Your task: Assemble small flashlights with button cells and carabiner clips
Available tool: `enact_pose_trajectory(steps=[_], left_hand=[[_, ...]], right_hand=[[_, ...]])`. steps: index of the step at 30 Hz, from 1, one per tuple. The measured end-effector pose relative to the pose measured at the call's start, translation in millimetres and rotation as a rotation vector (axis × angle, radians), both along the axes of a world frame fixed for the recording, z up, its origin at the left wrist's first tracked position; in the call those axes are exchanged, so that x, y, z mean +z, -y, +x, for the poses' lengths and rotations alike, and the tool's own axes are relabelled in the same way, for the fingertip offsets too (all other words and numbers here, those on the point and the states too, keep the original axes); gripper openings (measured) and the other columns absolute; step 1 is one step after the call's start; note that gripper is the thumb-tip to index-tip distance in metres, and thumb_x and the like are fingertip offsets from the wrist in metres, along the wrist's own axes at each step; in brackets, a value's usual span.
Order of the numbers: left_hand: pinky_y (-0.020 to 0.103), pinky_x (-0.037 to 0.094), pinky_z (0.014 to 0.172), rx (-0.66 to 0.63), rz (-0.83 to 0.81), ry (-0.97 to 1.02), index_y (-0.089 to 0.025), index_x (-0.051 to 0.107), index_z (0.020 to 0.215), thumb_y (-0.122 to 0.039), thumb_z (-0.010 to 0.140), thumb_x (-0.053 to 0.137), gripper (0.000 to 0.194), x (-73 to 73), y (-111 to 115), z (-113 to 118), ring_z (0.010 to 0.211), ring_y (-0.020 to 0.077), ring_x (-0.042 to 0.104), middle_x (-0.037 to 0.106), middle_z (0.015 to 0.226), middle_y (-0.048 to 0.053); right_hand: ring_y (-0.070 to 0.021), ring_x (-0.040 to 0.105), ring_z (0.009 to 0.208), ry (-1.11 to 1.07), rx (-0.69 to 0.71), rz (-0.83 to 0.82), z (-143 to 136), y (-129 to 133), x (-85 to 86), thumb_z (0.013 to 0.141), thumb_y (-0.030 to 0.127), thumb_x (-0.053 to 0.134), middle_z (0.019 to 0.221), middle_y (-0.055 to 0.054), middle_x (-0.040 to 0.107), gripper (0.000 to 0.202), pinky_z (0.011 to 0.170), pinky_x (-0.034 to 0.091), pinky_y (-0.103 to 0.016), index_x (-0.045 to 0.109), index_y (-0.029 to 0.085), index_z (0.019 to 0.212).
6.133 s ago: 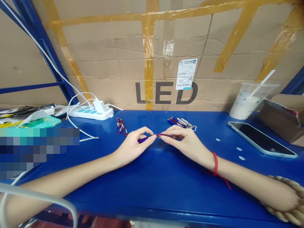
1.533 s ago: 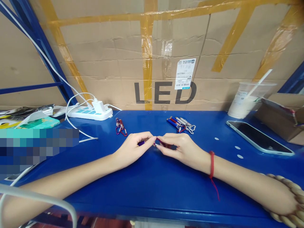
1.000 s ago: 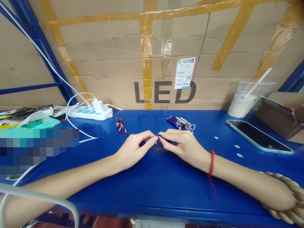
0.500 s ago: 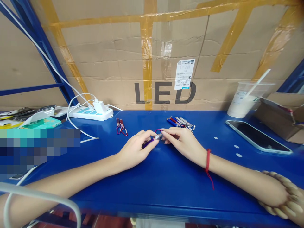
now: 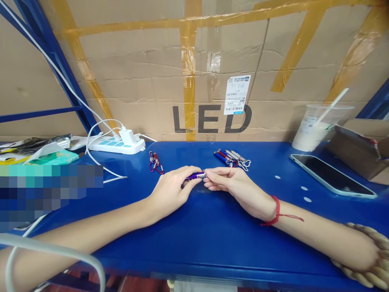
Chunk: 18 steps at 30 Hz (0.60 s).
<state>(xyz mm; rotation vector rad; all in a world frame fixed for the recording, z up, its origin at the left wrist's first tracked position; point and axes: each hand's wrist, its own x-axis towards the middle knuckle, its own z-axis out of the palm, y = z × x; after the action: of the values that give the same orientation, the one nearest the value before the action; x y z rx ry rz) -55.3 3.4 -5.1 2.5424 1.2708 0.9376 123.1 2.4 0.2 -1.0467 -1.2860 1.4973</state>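
Left hand (image 5: 170,187): fingers and thumb pinching the purple penlight (image 5: 192,177) by its barrel;
Right hand (image 5: 235,179): fingertips pinching the penlight's silvery end, hiding whatever sits there;
Purple penlight: bridging both hands, over the blue table (image 5: 194,235); a loosened pinch could let the slick barrel slip or roll;
Barrel: slim, glossy cylinder, probably metal, with a pale marked band;
Penlight pair (image 5: 156,157): beyond and left of the purple penlight; red and purple tubes, clip-ended;
Penlight cluster (image 5: 225,155): beyond and right of it; blue, red and silvery tubes, fanned together;
Cardboard (image 5: 136,73): farthest behind it; matte, creased, strapped with shiny brown tape (image 5: 189,61).
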Motion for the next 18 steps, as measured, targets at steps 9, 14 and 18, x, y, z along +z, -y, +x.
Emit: enact_pose_trajectory(steps=[9,14,18], left_hand=[[0.026,0.042,0.069,0.016,-0.173,-0.116,-0.023,0.060,0.099,-0.039,0.092,0.034,0.032,5.9,-4,-2,0.076,0.0159,0.056,0.066,0.086,-0.001],[0.031,0.040,0.076,-0.092,0.074,-0.289,-0.023,0.057,0.110,-0.032,0.093,0.036,0.029,4.4,-13,-11,0.082,0.0183,0.048,0.064,0.093,0.004],[0.030,0.040,0.074,-0.150,0.113,-0.369,-0.022,0.060,0.105,-0.029,0.093,0.036,0.027,3.5,-15,-13,0.082,0.0180,0.047,0.062,0.089,0.004]], right_hand=[[-0.0145,0.064,0.065,0.404,0.000,0.533,9,-11,-3.3,0.079,0.022,0.061,0.074,-0.003,0.070,0.013,0.065,0.052,-0.026,0.072,0.015,0.082],[-0.0168,0.062,0.072,0.811,0.012,0.793,21,-23,-8.4,0.083,0.022,0.057,0.081,-0.004,0.068,0.016,0.065,0.048,-0.028,0.073,0.020,0.083],[-0.0173,0.061,0.075,0.870,-0.004,0.799,23,-27,-11.2,0.084,0.024,0.058,0.085,-0.004,0.066,0.015,0.069,0.049,-0.030,0.073,0.022,0.086]])
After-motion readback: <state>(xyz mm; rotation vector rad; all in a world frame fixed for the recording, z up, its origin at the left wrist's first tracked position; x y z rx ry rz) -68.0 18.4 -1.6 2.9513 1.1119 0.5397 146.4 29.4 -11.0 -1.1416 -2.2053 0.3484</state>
